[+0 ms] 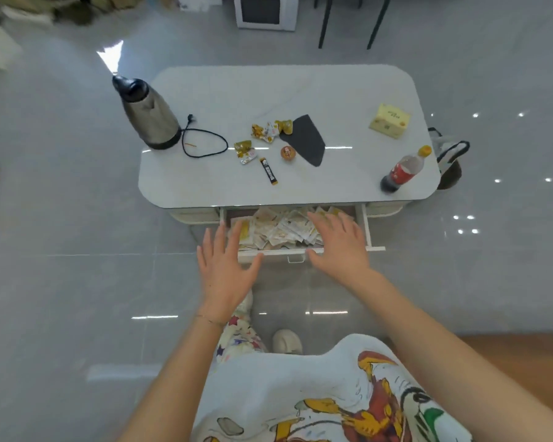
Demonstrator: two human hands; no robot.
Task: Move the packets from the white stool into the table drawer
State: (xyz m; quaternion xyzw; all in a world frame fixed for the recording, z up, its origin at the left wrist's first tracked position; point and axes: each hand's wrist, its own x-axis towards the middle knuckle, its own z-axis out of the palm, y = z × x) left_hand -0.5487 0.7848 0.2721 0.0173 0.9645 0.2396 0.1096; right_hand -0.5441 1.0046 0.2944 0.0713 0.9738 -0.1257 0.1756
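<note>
The table drawer (369,232) is pulled out below the front edge of the white table (205,193). Several white and yellow packets (281,229) lie heaped inside it. My left hand (225,266) hovers flat over the drawer's left front corner, fingers spread, holding nothing. My right hand (339,242) is spread palm-down over the right part of the drawer, just above the packets, also holding nothing. The white stool is not in view.
On the table stand a steel kettle (149,118) with a black cord (205,143), loose snack wrappers (268,130), a dark stick sachet (268,172), a black cloth (305,138), a yellow box (389,120) and a cola bottle (404,170). A bag (452,164) sits by the right end.
</note>
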